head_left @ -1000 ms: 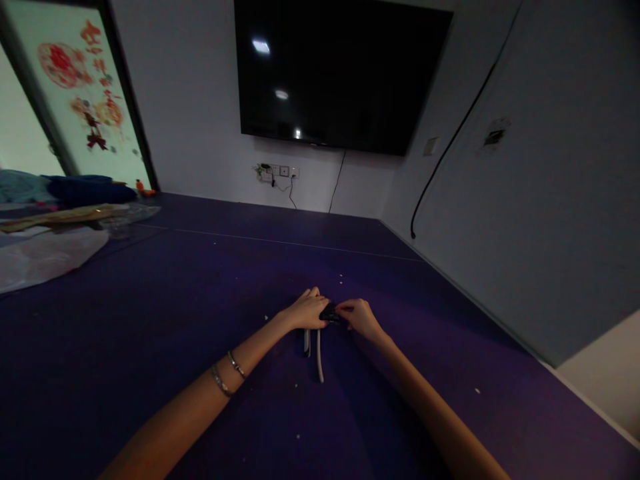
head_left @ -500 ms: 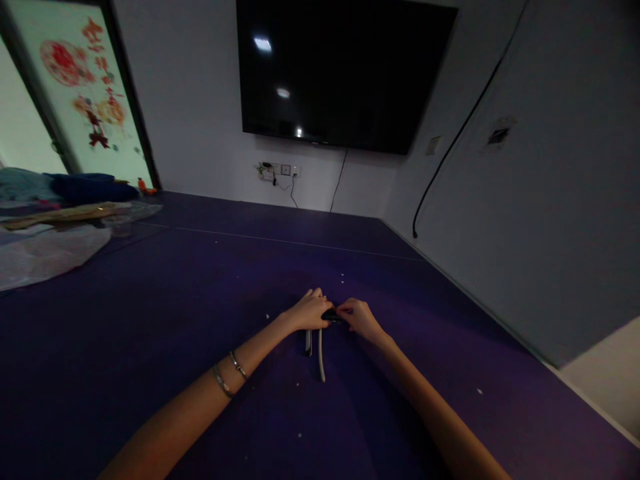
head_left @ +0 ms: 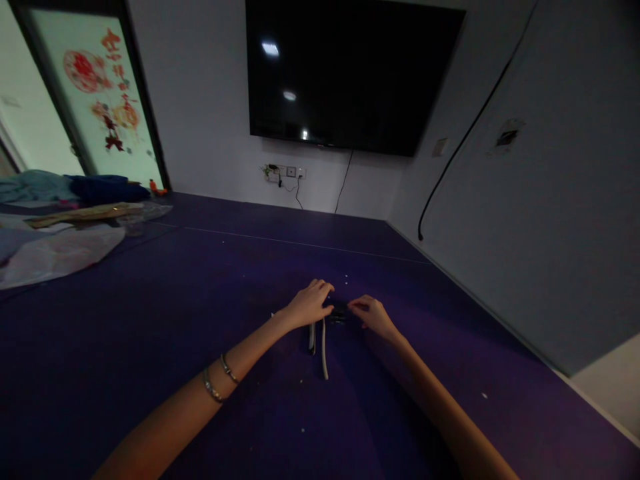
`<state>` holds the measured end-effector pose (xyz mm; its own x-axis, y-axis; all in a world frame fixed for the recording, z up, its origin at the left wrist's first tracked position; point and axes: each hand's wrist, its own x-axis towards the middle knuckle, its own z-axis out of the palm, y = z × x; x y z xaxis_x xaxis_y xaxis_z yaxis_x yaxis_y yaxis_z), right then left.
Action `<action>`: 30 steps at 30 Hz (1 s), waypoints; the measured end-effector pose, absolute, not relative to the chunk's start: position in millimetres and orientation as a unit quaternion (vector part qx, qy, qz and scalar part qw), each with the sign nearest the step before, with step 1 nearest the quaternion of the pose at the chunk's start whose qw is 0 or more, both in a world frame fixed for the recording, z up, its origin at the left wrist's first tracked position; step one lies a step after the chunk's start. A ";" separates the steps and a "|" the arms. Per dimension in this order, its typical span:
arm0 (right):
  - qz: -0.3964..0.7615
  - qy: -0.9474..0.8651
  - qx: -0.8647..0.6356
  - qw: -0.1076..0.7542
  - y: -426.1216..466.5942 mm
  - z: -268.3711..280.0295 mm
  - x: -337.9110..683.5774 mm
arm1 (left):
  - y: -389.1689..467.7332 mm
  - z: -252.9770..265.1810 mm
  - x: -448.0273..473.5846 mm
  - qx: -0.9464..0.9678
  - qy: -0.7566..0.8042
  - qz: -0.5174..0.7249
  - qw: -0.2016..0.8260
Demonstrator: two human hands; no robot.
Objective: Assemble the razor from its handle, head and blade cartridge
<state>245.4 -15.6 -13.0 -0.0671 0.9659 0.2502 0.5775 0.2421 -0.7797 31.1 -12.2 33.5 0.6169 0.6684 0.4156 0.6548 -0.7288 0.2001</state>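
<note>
A small dark object (head_left: 338, 316) lies on the purple surface between my hands, too dim to name. Just left of it is my left hand (head_left: 311, 303), palm down, thumb and fingers apart with nothing between them. To the right, my right hand (head_left: 371, 315) has its thumb and fingertips pinched together, a little away from the dark object. Whatever is in that pinch, if anything, is too small to make out. Below my left hand lie a pale, slightly curved strip (head_left: 325, 353) and a shorter black-and-white piece (head_left: 312, 339), their upper ends partly covered by the hand.
Small white scraps (head_left: 303, 430) dot the purple surface (head_left: 225, 427). At the far left are clear plastic bags (head_left: 70, 257) and blue cloth (head_left: 107, 189). A black cable (head_left: 450, 163) hangs down the right wall. A large television (head_left: 350, 73) is mounted ahead.
Both hands have come off the small dark object, which now rests on the surface. My left fingers have spread, and my right hand has drawn slightly right. The view has shifted slightly.
</note>
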 end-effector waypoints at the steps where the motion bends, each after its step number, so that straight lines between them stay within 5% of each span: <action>1: 0.254 -0.685 -0.561 0.388 -16.1 -11.0 246.9 | -15.3 38.1 28.6 0.883 0.396 0.250 0.024; 10: 0.286 -0.690 -0.548 0.378 -23.6 25.1 256.0 | -48.8 29.9 -2.0 0.850 0.505 0.102 0.112; 30: 0.301 -0.699 -0.540 0.360 -59.5 66.5 253.2 | -55.4 6.6 18.1 0.817 0.572 0.045 0.056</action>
<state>253.2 -59.5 66.5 -0.1580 0.9714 0.1772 0.5379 0.2352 -0.8095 18.1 -55.4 6.6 0.3424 0.9395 0.0090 0.9294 -0.3400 0.1433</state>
